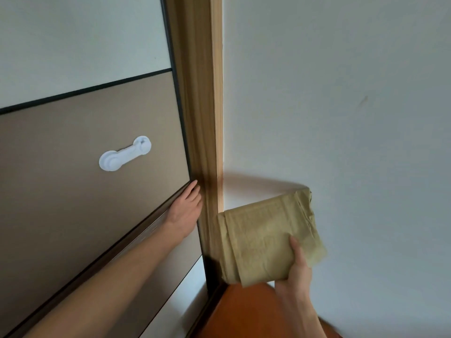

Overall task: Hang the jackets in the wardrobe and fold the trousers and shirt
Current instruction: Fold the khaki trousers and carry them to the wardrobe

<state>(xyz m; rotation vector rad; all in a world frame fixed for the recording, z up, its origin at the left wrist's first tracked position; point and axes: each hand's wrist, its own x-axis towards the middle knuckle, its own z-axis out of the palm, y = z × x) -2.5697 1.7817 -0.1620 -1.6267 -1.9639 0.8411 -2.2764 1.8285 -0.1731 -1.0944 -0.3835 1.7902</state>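
Folded olive garment [271, 237]: trousers or shirt, cannot tell which; folding done, stowing left. Gripped in right hand [296, 269], thumb on top, beside wooden wardrobe frame [202, 118]. Left hand [186, 208]: fingers straight, pressed at sliding door [85, 191] edge. Jackets: not in view.

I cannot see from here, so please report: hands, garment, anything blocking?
Left hand flat on wardrobe door edge. Right hand grips folded khaki garment. Door looks closed, blocking the way in.
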